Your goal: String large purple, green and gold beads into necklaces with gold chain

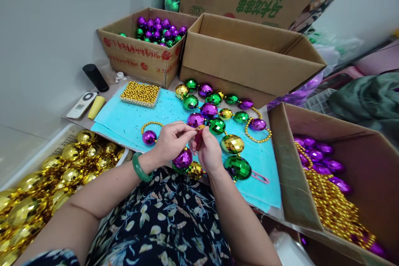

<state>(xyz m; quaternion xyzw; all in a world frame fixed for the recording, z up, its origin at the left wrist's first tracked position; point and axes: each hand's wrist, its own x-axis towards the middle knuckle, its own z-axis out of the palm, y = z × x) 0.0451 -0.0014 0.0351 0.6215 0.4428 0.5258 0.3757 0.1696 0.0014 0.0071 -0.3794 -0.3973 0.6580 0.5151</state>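
My left hand [173,140], with a green bangle at its wrist, is closed in a pinch above the blue cloth; what lies between its fingertips is too small to make out. Close against it, my right hand [210,148] grips a small dark red object [198,138] with an orange-yellow top, its kind unclear. A string of large faceted beads in purple, green and gold surrounds my hands; a purple bead [182,158] and a gold bead [195,170] hang just below them. Left of my left hand, a purple bead [149,137] adjoins a loop of small gold beads [151,124].
Small gold beads fill a clear tray [140,104]. Behind stand a carton of purple and green balls [137,56] and another carton [230,60]. A right-hand box [299,191] holds gold strands. Gold balls fill a white crate [67,135]. A pink tool [260,177] lies right.
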